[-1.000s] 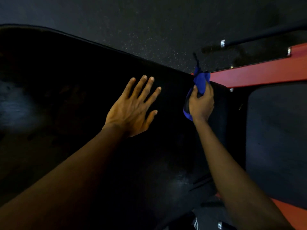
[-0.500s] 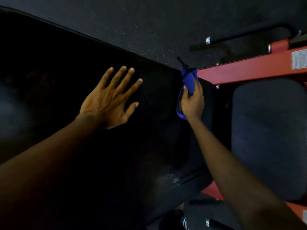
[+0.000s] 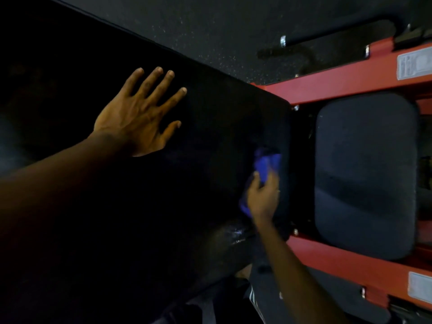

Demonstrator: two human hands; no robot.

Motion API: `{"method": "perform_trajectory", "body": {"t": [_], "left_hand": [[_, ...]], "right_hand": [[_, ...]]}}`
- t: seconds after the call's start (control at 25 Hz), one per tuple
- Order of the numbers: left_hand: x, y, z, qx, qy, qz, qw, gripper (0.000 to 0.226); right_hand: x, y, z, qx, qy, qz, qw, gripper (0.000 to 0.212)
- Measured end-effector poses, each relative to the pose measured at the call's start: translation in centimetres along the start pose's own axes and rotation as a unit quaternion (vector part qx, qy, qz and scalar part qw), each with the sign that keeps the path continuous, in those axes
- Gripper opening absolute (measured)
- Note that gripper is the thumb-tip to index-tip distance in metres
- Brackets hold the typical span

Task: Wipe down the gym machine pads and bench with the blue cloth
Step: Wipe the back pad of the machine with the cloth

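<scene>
Nearest, the person's right grip (image 3: 263,195) is clenched round the bunched blue cloth (image 3: 266,166), pressing it against the right end of the long black back pad (image 3: 210,127). Farther left, the left grip (image 3: 138,118) lies released, fingers spread flat on that pad. A damp sheen at the pad's near edge suggests wiping is under way here. The grey seat pad (image 3: 364,174) to the right, inside the red frame (image 3: 339,86), looks not yet done.
</scene>
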State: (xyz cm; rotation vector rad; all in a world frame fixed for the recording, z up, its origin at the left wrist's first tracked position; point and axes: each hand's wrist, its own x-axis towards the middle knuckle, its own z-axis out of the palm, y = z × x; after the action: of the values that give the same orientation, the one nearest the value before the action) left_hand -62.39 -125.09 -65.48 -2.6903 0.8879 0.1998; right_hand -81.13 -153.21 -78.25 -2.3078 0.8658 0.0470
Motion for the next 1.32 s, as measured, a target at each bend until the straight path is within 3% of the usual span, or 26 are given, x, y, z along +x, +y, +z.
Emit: {"method": "perform_trajectory", "body": {"t": [0.08,0.12,0.16,0.24,0.32,0.4,0.56,0.8,0.88,1.04,1.12,1.2,1.32], "left_hand": [[0.0,0.1,0.2,0.005,0.010,0.002,1.000,0.076],[0.0,0.1,0.2,0.004,0.013,0.001,1.000,0.076],[0.1,0.1,0.0,0.000,0.014,0.000,1.000,0.076],[0.0,-0.1,-0.2,-0.012,0.018,-0.004,1.000,0.077],[0.0,-0.1,-0.3,-0.011,0.020,-0.003,1.000,0.077],[0.0,-0.1,-0.2,-0.013,0.014,-0.003,1.000,0.077],[0.1,0.0,0.0,-0.015,0.015,-0.005,1.000,0.075],[0.0,0.2,-0.6,-0.020,-0.007,-0.005,1.000,0.076],[-0.1,0.1,-0.7,-0.028,-0.015,-0.007,0.999,0.076],[0.2,0.8,-1.9,-0.090,0.000,-0.031,0.995,0.075],[2.1,3.1,-1.8,-0.121,0.018,-0.005,0.993,0.073],[4.4,5.3,-1.2,-0.124,0.027,0.028,0.992,0.070],[6.1,7.0,0.5,-0.087,-0.012,0.016,0.996,0.068]], "right_hand": [[4.3,2.3,-0.8,-0.017,0.021,0.153,0.988,0.054],[4.3,1.6,-0.8,-0.016,0.026,0.164,0.986,0.052],[3.3,-0.4,-0.3,-0.006,0.030,0.143,0.989,0.049],[-1.0,-5.8,0.8,0.037,0.027,0.014,0.999,0.048],[-5.4,-10.1,1.6,0.057,-0.015,-0.125,0.990,0.048],[-4.5,-11.7,2.4,0.075,-0.050,-0.191,0.977,0.049],[6.3,-11.9,3.2,0.067,0.027,-0.113,0.991,0.047],[13.0,-12.4,2.6,0.065,0.041,0.011,0.997,0.049],[9.3,-13.2,3.4,0.057,0.043,-0.014,0.997,0.048],[1.6,-9.9,2.4,0.052,-0.009,-0.160,0.986,0.049],[5.7,-7.1,2.2,0.046,0.007,-0.114,0.992,0.050],[10.8,-5.5,2.2,0.044,0.038,-0.011,0.998,0.050],[14.9,-4.2,1.9,0.051,0.066,0.084,0.993,0.050]]}}
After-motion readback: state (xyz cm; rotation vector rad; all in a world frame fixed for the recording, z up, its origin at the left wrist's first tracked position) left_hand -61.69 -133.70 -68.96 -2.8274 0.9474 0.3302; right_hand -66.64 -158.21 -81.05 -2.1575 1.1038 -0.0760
